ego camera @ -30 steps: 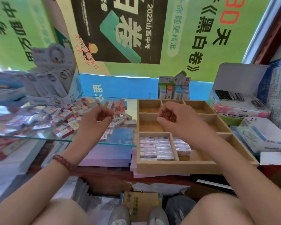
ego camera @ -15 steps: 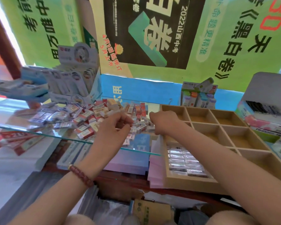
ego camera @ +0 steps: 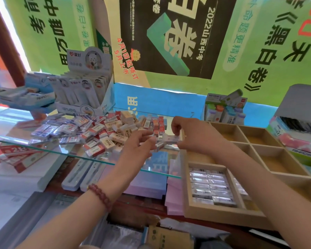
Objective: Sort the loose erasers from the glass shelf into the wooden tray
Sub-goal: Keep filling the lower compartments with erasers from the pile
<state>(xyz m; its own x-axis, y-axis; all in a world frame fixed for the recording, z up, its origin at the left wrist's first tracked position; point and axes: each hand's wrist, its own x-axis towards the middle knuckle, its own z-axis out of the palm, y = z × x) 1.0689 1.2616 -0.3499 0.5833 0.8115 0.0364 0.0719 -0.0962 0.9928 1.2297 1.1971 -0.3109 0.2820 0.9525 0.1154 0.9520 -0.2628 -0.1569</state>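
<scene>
A heap of loose wrapped erasers (ego camera: 90, 130) covers the glass shelf (ego camera: 90, 156). To its right stands the wooden tray (ego camera: 221, 212) with several compartments; its near left compartment holds neat rows of erasers (ego camera: 209, 186). My right hand (ego camera: 192, 135) is over the shelf's right end and pinches a white eraser (ego camera: 171, 138) between thumb and fingers. My left hand (ego camera: 138, 146) reaches over the heap's right edge with fingers spread toward that same eraser, touching the small erasers there.
A display box of white packets (ego camera: 84, 90) stands at the shelf's back left. Correction-tape packs (ego camera: 224, 108) sit behind the tray and boxed stationery (ego camera: 298, 139) to its right. Purple notebooks (ego camera: 147, 184) and pen cases (ego camera: 79, 175) lie under the glass.
My view has swung left toward the shelf. My right hand moved from over the tray to the heap and now pinches a white eraser; my left hand stayed at the heap.
</scene>
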